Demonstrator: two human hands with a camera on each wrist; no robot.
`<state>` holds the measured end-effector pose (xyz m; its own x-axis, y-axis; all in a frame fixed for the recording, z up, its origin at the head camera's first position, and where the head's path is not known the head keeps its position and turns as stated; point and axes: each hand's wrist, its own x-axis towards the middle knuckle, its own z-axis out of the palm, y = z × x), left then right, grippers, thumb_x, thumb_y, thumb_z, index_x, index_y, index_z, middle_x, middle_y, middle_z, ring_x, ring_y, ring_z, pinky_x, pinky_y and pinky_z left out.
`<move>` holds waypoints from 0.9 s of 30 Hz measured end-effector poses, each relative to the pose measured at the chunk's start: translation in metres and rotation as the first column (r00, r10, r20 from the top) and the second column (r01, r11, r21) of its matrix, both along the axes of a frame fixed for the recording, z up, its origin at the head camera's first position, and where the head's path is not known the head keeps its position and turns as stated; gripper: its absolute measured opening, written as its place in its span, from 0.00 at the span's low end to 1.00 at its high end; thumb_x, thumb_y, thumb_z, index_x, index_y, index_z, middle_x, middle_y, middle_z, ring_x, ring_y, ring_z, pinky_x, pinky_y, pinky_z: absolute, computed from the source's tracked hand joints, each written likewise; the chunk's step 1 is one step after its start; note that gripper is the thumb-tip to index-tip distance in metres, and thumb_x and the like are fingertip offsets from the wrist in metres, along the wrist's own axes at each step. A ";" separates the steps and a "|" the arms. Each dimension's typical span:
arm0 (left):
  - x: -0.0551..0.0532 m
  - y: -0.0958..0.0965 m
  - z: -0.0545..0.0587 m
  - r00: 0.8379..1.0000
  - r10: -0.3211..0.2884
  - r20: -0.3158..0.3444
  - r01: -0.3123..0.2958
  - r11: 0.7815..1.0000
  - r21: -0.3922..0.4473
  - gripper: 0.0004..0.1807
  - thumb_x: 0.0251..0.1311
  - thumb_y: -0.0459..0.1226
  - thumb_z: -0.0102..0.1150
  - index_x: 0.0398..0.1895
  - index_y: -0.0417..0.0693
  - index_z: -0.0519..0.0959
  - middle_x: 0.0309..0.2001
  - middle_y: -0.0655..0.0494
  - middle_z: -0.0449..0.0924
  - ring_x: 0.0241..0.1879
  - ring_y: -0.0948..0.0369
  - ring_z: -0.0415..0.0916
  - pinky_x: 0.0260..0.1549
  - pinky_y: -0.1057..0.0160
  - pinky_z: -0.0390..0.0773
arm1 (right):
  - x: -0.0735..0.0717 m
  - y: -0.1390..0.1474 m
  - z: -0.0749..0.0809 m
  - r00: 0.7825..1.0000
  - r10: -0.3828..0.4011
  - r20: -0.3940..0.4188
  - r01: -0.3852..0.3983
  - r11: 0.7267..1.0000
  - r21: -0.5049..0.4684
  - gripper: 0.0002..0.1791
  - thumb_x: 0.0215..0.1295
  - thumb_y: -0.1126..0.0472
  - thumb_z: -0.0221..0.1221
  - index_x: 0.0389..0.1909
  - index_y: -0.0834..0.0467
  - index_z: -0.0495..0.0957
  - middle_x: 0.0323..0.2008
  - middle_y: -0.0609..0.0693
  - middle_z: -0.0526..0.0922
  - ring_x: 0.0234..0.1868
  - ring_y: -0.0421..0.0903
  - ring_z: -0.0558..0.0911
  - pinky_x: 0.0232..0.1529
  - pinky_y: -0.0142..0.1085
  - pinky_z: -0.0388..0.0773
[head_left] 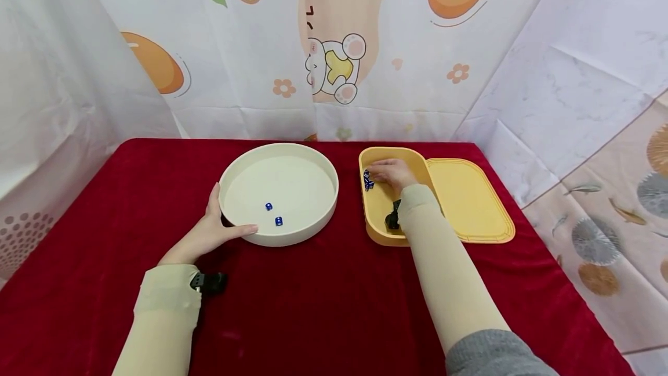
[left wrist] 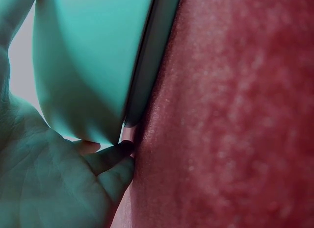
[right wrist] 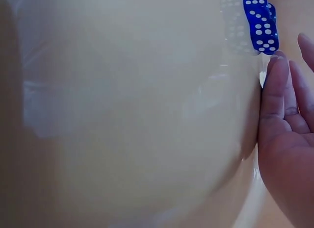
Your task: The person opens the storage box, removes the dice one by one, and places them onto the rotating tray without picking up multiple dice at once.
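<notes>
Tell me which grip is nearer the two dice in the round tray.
Left. The left grip holds the tray just left of the dice; the right grip is farther off, inside the yellow box to their right.

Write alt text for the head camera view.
A person's left hand holds a round white tray with two blue dice; the right hand is in a yellow box, near more blue dice. A yellow lid lies beside the box on red cloth.
</notes>
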<state>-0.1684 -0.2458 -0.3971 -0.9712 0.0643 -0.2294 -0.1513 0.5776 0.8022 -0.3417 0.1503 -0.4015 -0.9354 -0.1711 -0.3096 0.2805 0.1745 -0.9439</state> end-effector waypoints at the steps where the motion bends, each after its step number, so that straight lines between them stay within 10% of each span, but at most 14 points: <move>1: 0.000 0.000 0.000 1.000 0.001 0.001 -0.001 1.000 0.000 0.75 0.53 0.55 0.70 0.74 0.52 0.12 0.78 0.42 0.17 0.78 0.40 0.26 0.69 0.28 0.44 | 0.000 0.000 0.000 1.000 0.002 -0.001 -0.002 1.000 0.007 0.25 0.70 0.66 0.58 0.65 0.71 0.70 0.63 0.65 0.75 0.37 0.36 0.83 0.51 0.31 0.80; 27: 0.001 -0.002 -0.001 1.000 -0.006 -0.011 0.005 1.000 -0.012 0.75 0.52 0.56 0.71 0.74 0.52 0.12 0.78 0.41 0.17 0.78 0.40 0.27 0.69 0.28 0.45 | -0.003 -0.004 -0.005 0.996 0.075 -0.057 -0.063 0.978 0.198 0.23 0.67 0.63 0.62 0.59 0.71 0.76 0.26 0.38 0.82 0.28 0.32 0.80 0.36 0.24 0.79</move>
<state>-0.1679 -0.2476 -0.3984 -0.9734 0.0670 -0.2191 -0.1389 0.5879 0.7969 -0.3443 0.1467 -0.4068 -0.9423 -0.1780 -0.2836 0.2016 0.3744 -0.9051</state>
